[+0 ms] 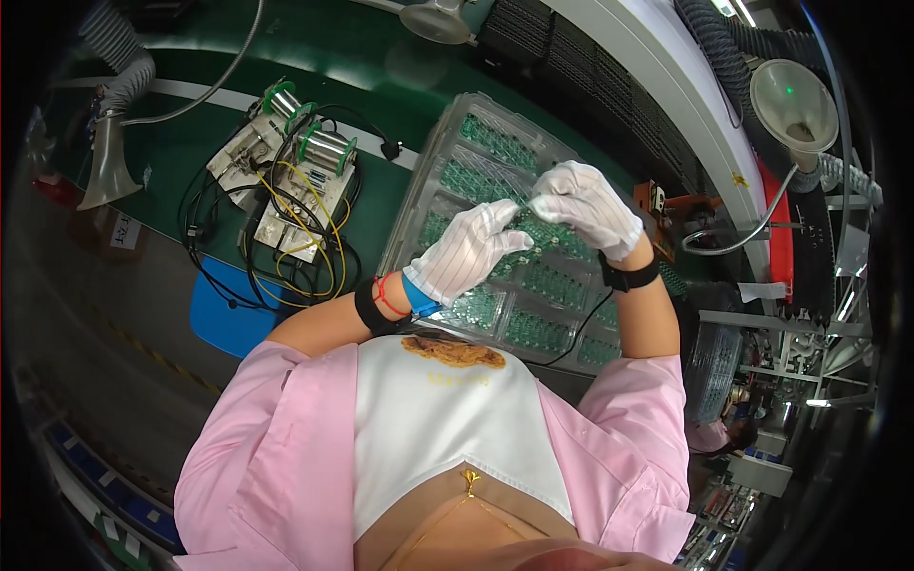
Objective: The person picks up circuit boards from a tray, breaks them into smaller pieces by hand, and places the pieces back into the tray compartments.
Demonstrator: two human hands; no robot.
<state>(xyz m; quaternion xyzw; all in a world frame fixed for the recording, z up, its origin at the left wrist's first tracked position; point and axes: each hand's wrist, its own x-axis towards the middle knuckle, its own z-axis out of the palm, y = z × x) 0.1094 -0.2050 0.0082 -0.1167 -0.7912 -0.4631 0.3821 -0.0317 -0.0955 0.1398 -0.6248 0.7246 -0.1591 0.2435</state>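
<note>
Small green circuit board point(546, 235) at the centre of the frame, slightly right, between two white-gloved hands and over a clear plastic compartment tray point(424, 181). Left hand point(466, 249) comes in from the lower left, thumb standing apart from the fingers, tips at the board's near side; whether they grip its edge, I cannot tell. Right hand point(585, 206) arches over from the right, fingers curled down with tips drawn close together at the board's upper side; looks like a pinch, but the contact is hidden.

Handling, my judgement: light, thin, stiff rather than springy. Cloth gloves probably slide a little on a smooth board. Small parts and joints likely the fragile bit; pressing on them or bending the board would be the risk. Best hold, I reckon, by the bare edges, thumb and forefinger opposed, keeping off the raised parts.

Looks: green, with small pale and bright spots that I take for components or solder; outline too fine to trace from here. More green boards point(540, 284) of like kind sit in rows in the tray's compartments, right of centre. Solder spools point(328, 150) stand at the upper left
</note>
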